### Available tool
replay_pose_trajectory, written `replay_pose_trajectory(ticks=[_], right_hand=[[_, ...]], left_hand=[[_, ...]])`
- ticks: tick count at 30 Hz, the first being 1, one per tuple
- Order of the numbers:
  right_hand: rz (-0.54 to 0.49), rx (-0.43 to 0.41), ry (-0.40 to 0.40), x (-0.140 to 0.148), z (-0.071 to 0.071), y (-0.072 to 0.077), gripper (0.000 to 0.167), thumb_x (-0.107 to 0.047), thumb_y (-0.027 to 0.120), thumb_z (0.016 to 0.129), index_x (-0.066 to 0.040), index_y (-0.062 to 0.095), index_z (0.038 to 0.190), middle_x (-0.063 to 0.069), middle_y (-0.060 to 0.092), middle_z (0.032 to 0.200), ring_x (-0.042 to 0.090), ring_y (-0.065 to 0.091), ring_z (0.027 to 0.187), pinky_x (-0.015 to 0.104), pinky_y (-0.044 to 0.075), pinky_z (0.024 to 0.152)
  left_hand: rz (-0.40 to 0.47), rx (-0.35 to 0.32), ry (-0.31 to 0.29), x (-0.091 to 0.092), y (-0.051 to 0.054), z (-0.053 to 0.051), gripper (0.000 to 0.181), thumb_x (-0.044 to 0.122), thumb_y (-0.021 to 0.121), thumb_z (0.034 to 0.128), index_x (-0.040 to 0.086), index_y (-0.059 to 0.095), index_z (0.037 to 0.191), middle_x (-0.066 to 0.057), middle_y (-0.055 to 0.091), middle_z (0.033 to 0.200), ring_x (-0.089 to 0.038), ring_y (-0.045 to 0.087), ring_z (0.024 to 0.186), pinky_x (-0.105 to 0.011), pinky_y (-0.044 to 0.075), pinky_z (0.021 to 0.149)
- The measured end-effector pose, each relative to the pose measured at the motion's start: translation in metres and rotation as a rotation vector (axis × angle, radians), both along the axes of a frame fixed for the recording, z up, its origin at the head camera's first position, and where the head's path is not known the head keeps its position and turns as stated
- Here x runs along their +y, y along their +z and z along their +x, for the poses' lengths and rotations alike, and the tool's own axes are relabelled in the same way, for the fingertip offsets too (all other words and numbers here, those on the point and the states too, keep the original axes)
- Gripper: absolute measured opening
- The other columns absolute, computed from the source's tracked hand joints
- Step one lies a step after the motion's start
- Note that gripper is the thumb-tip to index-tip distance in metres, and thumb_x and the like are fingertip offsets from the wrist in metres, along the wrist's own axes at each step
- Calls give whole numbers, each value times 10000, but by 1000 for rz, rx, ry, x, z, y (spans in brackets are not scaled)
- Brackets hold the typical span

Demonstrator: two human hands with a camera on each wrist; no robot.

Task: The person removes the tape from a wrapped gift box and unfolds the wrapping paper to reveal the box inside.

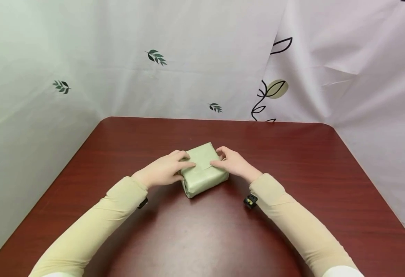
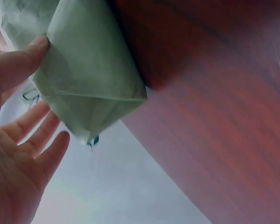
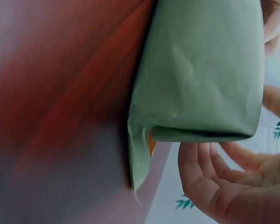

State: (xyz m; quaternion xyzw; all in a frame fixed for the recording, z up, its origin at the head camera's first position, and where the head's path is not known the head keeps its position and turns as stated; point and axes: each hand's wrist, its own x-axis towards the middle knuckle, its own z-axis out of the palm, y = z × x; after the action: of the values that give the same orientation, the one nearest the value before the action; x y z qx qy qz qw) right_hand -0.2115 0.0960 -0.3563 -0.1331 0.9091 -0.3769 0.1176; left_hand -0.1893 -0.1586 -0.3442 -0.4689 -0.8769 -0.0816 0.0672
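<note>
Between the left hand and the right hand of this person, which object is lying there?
A pale green wrapped package lies between the left hand and the right hand, on the table; the head view shows this.

The package point(image 1: 202, 175) looks wrapped in creased paper with a satin sheen. The tabletop point(image 1: 188, 238) appears to be smooth, grained wood (glossy enough to throw back a blurred glare). The backdrop point(image 1: 195, 73) looks like matt, wrinkled cloth; the sleeves point(image 1: 102, 215), matt puckered fabric.
</note>
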Motion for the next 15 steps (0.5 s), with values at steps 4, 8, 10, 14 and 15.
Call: replay_pose_trajectory(ticks=[4,8,10,14,15], right_hand=[[60,41,100,3,-9,6,536,-336,634,870,-52,485,1300,155,600,1143,274,574,1030,395,459,868],[111,63,187,5,-17,9,538,-330,630,873,-51,479,1307,158,599,1193,275,583,1061,396,466,889],[136,83,228,6,-21,10,546,-327,633,872,-40,480,1310,168,594,1211,277,576,1085,404,461,909],[161,115,312,7,-26,14,579,-311,648,861,-14,472,1325,193,574,1247,292,556,1129,426,442,941],[164,115,328,7,-27,14,591,-312,652,858,-16,467,1334,194,567,1261,295,547,1144,431,435,950]], left_hand=[[32,42,16,12,-5,8,474,163,807,733,85,639,1170,-116,545,1121,-238,527,1005,-334,485,846],[38,92,65,27,-11,18,468,241,799,742,71,632,1145,-103,542,1091,-239,537,966,-337,490,815],[32,118,107,37,-13,23,462,289,796,740,79,630,1117,-88,543,1060,-236,542,936,-342,492,787],[4,180,205,59,-14,37,468,384,782,731,82,624,1051,-67,536,975,-234,535,879,-351,488,719],[-2,194,231,64,-14,40,476,403,778,728,80,622,1041,-70,533,961,-242,531,872,-353,484,699]])
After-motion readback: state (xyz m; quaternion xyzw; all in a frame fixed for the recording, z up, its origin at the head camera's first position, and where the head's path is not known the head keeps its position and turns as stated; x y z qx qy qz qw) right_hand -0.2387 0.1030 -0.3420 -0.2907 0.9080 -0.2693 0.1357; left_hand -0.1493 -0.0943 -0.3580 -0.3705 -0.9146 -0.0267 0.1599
